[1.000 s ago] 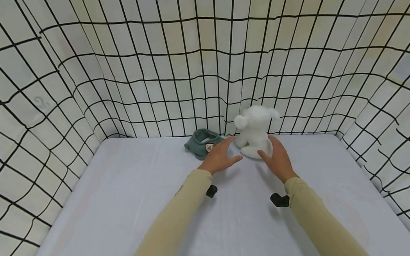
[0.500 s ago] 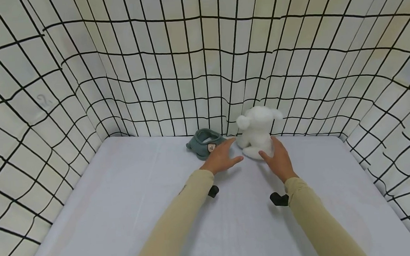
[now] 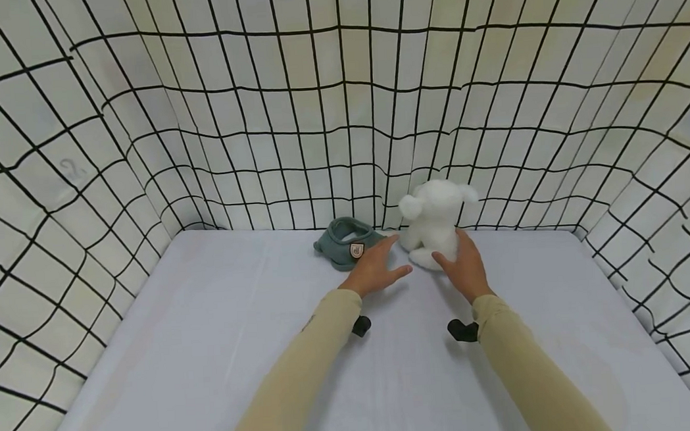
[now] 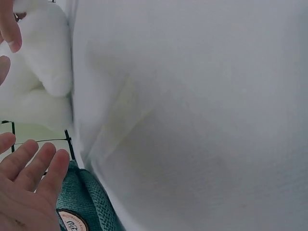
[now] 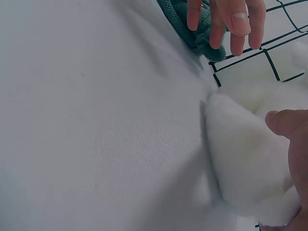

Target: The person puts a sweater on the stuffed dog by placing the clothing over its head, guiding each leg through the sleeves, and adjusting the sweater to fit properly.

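Observation:
A white plush animal [image 3: 437, 218] with round floppy ears sits upright at the far edge of the white surface, its back toward me. My right hand [image 3: 469, 268] is at its right side, thumb and fingers spread; in the right wrist view the thumb [image 5: 283, 121] overlaps the white fur. Left of the plush, my left hand [image 3: 372, 272] hovers with fingers extended and thumb apart, holding nothing. Behind that hand lies a teal knitted garment [image 3: 339, 243] with a small patch [image 4: 72, 220]; the fingers partly cover it in the left wrist view.
A white sheet covers the flat surface [image 3: 209, 329]. Black grid netting [image 3: 292, 133] in front of pale walls rises along the back and both sides, close behind the plush and the garment. Dark camera mounts [image 3: 463, 331] hang under both wrists.
The head view has shifted slightly, so the scene sits a little further right. My right hand has moved slightly left relative to the plush. The plush and garment stay in place.

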The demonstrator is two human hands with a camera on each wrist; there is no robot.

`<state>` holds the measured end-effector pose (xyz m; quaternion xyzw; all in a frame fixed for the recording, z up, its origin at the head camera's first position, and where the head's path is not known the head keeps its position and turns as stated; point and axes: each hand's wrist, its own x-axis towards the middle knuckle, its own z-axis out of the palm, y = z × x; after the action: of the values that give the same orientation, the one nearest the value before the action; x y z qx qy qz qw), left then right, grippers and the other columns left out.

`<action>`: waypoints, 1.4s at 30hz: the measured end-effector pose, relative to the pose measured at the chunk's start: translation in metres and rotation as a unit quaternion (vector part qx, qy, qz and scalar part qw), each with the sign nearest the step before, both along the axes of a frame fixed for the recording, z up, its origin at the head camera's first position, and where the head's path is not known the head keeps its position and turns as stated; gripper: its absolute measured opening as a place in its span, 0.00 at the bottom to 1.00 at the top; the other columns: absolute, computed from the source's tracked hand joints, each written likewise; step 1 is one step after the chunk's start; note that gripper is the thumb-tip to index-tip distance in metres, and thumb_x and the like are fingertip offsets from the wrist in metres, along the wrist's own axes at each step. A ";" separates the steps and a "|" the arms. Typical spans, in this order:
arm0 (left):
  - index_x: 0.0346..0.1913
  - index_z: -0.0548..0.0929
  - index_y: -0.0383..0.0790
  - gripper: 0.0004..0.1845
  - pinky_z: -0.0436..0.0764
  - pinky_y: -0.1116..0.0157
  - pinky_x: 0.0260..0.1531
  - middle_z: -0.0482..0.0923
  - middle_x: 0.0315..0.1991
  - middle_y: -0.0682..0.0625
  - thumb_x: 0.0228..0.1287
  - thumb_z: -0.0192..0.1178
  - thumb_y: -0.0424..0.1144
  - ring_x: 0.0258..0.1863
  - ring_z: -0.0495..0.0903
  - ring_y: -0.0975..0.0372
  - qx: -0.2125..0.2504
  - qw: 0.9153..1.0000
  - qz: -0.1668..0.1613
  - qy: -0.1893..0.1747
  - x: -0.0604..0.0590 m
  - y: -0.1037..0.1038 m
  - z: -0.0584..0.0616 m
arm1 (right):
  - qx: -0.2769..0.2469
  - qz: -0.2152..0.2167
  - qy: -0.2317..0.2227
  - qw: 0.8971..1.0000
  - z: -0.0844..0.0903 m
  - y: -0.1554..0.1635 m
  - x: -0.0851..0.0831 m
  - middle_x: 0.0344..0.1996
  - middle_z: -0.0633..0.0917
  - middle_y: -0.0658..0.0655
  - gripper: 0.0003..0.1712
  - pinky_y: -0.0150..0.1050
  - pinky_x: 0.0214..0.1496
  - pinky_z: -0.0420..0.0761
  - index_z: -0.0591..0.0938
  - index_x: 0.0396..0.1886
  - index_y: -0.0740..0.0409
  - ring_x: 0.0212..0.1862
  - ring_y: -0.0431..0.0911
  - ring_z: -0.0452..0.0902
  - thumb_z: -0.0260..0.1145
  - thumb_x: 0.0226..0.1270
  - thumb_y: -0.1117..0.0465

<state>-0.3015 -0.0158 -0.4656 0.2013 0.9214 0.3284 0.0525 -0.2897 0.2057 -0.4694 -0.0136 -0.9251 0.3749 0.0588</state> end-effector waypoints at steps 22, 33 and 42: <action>0.75 0.56 0.50 0.41 0.62 0.58 0.72 0.58 0.75 0.50 0.64 0.59 0.59 0.73 0.60 0.57 0.034 0.999 0.006 -0.022 0.006 -0.006 -0.004 | -0.012 -0.045 0.008 0.999 -0.007 -0.007 -0.011 0.68 0.63 0.69 0.45 0.60 0.68 0.63 0.54 0.74 0.62 0.67 0.63 0.61 0.64 0.66 0.50; 0.75 0.57 0.50 0.41 0.68 0.57 0.68 0.61 0.73 0.49 0.64 0.60 0.58 0.68 0.68 0.56 0.056 0.998 0.008 -0.028 0.007 -0.006 -0.001 | -0.036 -0.056 0.060 0.996 -0.009 -0.006 -0.010 0.64 0.70 0.69 0.36 0.57 0.69 0.64 0.63 0.69 0.67 0.66 0.62 0.64 0.65 0.65 0.58; 0.75 0.57 0.51 0.39 0.69 0.55 0.66 0.63 0.72 0.48 0.65 0.58 0.59 0.67 0.69 0.55 0.075 0.996 0.008 -0.040 0.008 -0.007 0.001 | -0.050 -0.051 0.054 0.996 -0.008 0.000 -0.005 0.62 0.73 0.70 0.36 0.57 0.65 0.69 0.65 0.68 0.67 0.63 0.62 0.69 0.65 0.66 0.56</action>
<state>-0.2933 -0.0228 -0.4648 0.1842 0.8928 0.4048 0.0713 -0.2943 0.2058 -0.4776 -0.0432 -0.8989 0.4172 0.1266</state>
